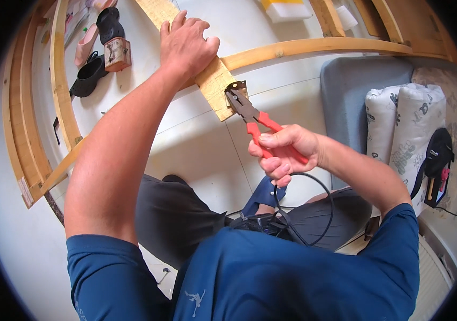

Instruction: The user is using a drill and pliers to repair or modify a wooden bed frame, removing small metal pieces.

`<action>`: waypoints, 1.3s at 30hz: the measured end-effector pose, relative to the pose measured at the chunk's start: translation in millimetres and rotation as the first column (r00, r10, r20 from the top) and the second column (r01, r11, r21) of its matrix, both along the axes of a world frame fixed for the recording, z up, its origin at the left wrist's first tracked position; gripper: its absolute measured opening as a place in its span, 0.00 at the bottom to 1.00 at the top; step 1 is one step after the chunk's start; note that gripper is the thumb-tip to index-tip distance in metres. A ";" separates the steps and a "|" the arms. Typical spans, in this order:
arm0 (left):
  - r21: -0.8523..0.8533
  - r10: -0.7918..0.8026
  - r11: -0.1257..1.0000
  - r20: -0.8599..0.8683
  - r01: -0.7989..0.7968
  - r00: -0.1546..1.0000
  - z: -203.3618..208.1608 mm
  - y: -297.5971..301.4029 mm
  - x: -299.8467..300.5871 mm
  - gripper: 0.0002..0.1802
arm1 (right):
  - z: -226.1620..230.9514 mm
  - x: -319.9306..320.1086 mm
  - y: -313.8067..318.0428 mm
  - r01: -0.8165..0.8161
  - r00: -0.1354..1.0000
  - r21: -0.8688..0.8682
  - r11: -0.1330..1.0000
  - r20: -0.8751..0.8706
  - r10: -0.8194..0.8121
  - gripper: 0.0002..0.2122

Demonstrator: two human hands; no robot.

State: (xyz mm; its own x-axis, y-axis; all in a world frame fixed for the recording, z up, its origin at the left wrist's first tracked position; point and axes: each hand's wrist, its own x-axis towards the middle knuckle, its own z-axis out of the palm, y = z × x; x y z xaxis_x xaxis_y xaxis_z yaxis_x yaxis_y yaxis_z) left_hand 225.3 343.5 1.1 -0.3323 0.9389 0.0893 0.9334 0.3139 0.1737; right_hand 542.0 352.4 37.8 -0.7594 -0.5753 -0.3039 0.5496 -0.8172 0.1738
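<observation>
My left hand presses down flat on a pale wooden plank that runs diagonally across the white floor. My right hand is shut around the red handles of a pair of pliers. The pliers' dark jaws bite on a small metal bracket fixed at the near end of the plank. A black cable loops below my right hand, over my lap.
Curved wooden slats arc around the left and top. Dark shoes and a small wooden block lie at the upper left. A grey seat with rolled printed cushions stands to the right, a black pouch beside it.
</observation>
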 end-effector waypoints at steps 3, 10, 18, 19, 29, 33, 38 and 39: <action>0.018 -0.013 1.000 -0.006 0.013 1.000 -3.5 0.5 -2.3 0.30 | 8.3 -7.1 -37.4 0.200 0.978 -0.069 0.977 0.075 -0.195 0.16; 0.083 -0.008 0.997 0.064 0.003 0.998 -0.4 1.6 -4.6 0.23 | -20.1 -11.0 -27.8 0.104 0.994 0.433 0.895 -0.015 -0.108 0.12; 0.109 -0.040 0.994 0.080 0.031 0.996 1.4 1.0 -9.3 0.23 | 39.8 -21.2 25.2 -0.224 0.972 0.471 0.853 0.170 0.161 0.17; 0.102 -0.021 0.995 0.071 0.014 0.997 3.3 -0.4 -7.1 0.22 | 41.2 -20.5 6.7 -0.150 0.980 0.450 0.880 0.188 0.071 0.18; 0.051 0.031 0.998 0.140 -0.039 0.990 20.2 -2.2 8.3 0.23 | 48.4 -85.4 -125.1 0.537 0.706 0.345 0.770 0.317 -0.634 0.15; 0.049 0.041 0.998 0.123 -0.048 0.992 17.5 -3.8 4.6 0.23 | 41.1 -79.9 -127.3 0.536 0.746 0.331 0.776 0.244 -0.619 0.17; 0.069 0.020 0.997 0.182 -0.033 0.983 23.3 5.1 13.3 0.23 | 28.3 -15.9 -52.5 0.187 0.944 0.164 0.969 0.243 -0.223 0.18; 0.065 0.037 0.997 0.187 -0.050 0.982 22.5 5.2 12.3 0.23 | 30.5 -7.9 -27.6 0.071 0.964 0.176 0.982 0.240 -0.113 0.18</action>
